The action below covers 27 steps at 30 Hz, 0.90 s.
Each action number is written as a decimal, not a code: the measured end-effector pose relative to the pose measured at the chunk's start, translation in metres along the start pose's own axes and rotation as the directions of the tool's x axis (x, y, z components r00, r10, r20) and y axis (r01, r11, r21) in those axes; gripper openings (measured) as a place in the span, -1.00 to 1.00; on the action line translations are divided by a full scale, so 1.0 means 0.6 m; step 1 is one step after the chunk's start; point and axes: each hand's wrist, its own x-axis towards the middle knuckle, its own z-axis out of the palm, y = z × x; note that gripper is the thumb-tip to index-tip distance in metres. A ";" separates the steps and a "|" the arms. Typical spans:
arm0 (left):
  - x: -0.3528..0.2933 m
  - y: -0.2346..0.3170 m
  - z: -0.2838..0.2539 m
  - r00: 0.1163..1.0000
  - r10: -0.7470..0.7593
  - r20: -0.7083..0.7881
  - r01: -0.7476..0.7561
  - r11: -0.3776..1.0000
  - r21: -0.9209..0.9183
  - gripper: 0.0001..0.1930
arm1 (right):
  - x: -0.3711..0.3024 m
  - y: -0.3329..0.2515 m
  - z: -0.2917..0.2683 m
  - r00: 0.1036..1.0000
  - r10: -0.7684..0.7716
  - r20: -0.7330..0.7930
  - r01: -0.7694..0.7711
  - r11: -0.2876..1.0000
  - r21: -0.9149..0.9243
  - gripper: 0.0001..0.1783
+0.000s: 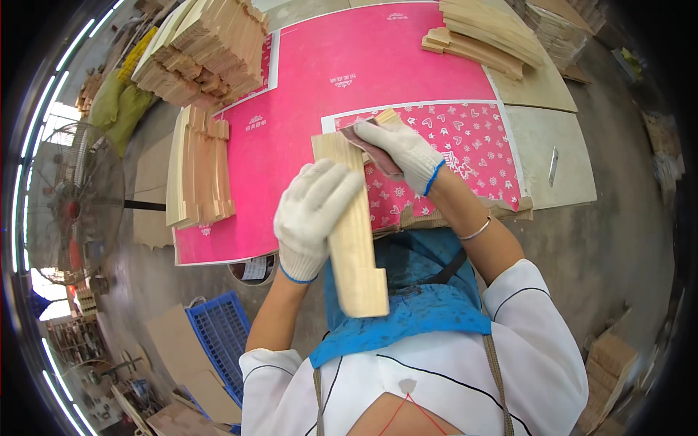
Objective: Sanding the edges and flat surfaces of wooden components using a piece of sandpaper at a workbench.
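Note:
A pale wooden board (354, 251) with a stepped notch at its near end slants across in front of my blue apron. My left hand (314, 211), in a white knit glove, is closed around its left side and upper face. My right hand (408, 154), gloved the same way, grips a folded brownish-red sheet (376, 154) that looks like sandpaper. That sheet lies against the right edge of the board near its far end. Part of the board's far end is hidden behind the sheet and my right glove.
Pink printed sheeting (305, 80) covers the worktable. Stacked wooden pieces (207, 54) stand at the far left, with another row (200, 171) below them. More shaped pieces (487, 36) lie at the far right. A large fan (73, 207) and a blue plastic crate (218, 341) are leftward.

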 end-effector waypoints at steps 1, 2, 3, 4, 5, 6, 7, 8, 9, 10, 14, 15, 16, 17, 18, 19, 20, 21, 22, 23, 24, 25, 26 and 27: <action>-0.003 0.001 0.005 1.000 0.004 -0.002 -0.004 1.000 -0.003 -0.61 | -0.009 -0.012 -0.001 0.993 -0.089 -0.079 0.081 0.992 -0.097 -0.61; -0.010 0.003 0.011 0.971 -0.219 -0.093 0.194 0.955 -0.222 -0.62 | -0.004 -0.003 -0.019 0.963 -0.217 -0.158 0.219 0.976 -0.004 -0.59; -0.013 0.004 0.015 0.886 -0.445 -0.129 0.350 0.826 -0.442 -0.63 | -0.010 -0.009 -0.030 0.964 -0.147 -0.222 0.187 0.968 0.168 -0.61; -0.010 -0.004 0.007 0.866 -0.494 -0.082 0.378 0.752 -0.539 -0.64 | -0.011 -0.009 -0.034 0.947 -0.203 -0.247 0.249 0.954 0.169 -0.63; -0.007 -0.004 -0.003 0.851 -0.523 -0.045 0.419 0.729 -0.541 -0.63 | -0.011 -0.010 -0.035 0.927 -0.258 -0.271 0.309 0.936 0.168 -0.65; -0.010 -0.010 -0.001 0.834 -0.551 -0.015 0.455 0.703 -0.547 -0.63 | -0.014 -0.008 -0.029 0.927 -0.257 -0.273 0.309 0.936 0.170 -0.65; -0.009 -0.014 0.005 0.817 -0.576 0.017 0.487 0.675 -0.554 -0.62 | -0.020 -0.012 -0.013 0.915 -0.331 -0.232 0.344 0.939 0.017 -0.65; -0.008 -0.012 0.009 0.820 -0.573 0.021 0.485 0.674 -0.557 -0.62 | -0.021 -0.014 -0.002 0.900 -0.396 -0.179 0.376 0.917 -0.136 -0.64; -0.007 -0.005 0.012 0.778 -0.628 0.035 0.490 0.570 -0.660 -0.63 | 0.004 0.011 -0.006 0.888 -0.439 -0.140 0.367 0.857 -0.361 -0.62; -0.010 0.002 0.004 0.724 -0.688 0.053 0.490 0.458 -0.742 -0.64 | 0.013 0.011 -0.004 0.873 -0.466 -0.142 0.371 0.825 -0.426 -0.59; 0.011 -0.001 -0.023 0.684 -0.709 0.172 0.638 0.468 -0.611 -0.72 | 0.035 0.034 -0.060 0.825 -0.506 -0.253 0.289 0.762 -0.580 -0.52; 0.009 -0.018 -0.017 0.680 -0.712 0.175 0.643 0.464 -0.610 -0.72 | 0.041 0.034 -0.072 0.837 -0.485 -0.255 0.268 0.768 -0.581 -0.52; 0.002 -0.040 -0.005 0.860 -0.501 0.093 0.497 0.783 -0.374 -0.72 | 0.042 0.031 -0.070 0.846 -0.471 -0.249 0.261 0.775 -0.576 -0.52; 0.004 -0.055 0.003 0.968 -0.230 0.096 0.239 0.967 -0.090 -0.72 | 0.042 0.027 -0.062 0.850 -0.467 -0.246 0.262 0.777 -0.572 -0.52; 0.010 -0.061 0.014 0.931 -0.358 0.069 0.364 0.921 -0.141 -0.73 | 0.043 0.023 -0.051 0.850 -0.490 -0.194 0.267 0.718 -0.643 -0.54; 0.019 -0.060 0.015 0.932 -0.353 0.082 0.361 0.921 -0.146 -0.73 | 0.042 0.026 -0.045 0.847 -0.508 -0.157 0.262 0.656 -0.708 -0.55; 0.030 -0.058 0.012 0.829 -0.534 0.167 0.559 0.787 -0.260 -0.73 | 0.042 0.032 -0.035 0.848 -0.508 -0.151 0.290 0.683 -0.670 -0.56; 0.041 -0.055 0.008 0.685 -0.676 0.272 0.725 0.597 -0.343 -0.72 | 0.047 0.029 -0.027 0.842 -0.530 -0.104 0.305 0.625 -0.718 -0.60; 0.046 -0.055 0.004 0.650 -0.701 0.295 0.747 0.516 -0.419 -0.70 | 0.049 0.027 -0.021 0.780 -0.626 -0.010 0.382 0.488 -0.785 -0.63; 0.045 -0.058 0.006 0.648 -0.697 0.307 0.750 0.516 -0.413 -0.70 | 0.052 0.025 -0.014 0.707 -0.701 0.095 0.445 0.336 -0.830 -0.66; 0.043 -0.061 0.008 0.706 -0.651 0.280 0.704 0.599 -0.381 -0.70 | 0.058 0.022 -0.008 0.712 -0.697 0.084 0.438 0.347 -0.829 -0.66; 0.043 -0.063 0.010 0.760 -0.600 0.249 0.649 0.678 -0.345 -0.69 | 0.069 0.016 -0.003 0.759 -0.646 0.080 0.395 0.360 -0.845 -0.68; 0.043 -0.061 0.011 0.759 -0.599 0.254 0.650 0.679 -0.342 -0.69 | 0.077 0.013 0.000 0.802 -0.592 0.075 0.353 0.368 -0.860 -0.70; 0.043 -0.058 0.012 0.767 -0.599 0.232 0.641 0.702 -0.311 -0.69 | 0.085 0.013 0.003 0.803 -0.591 0.071 0.350 0.373 -0.859 -0.70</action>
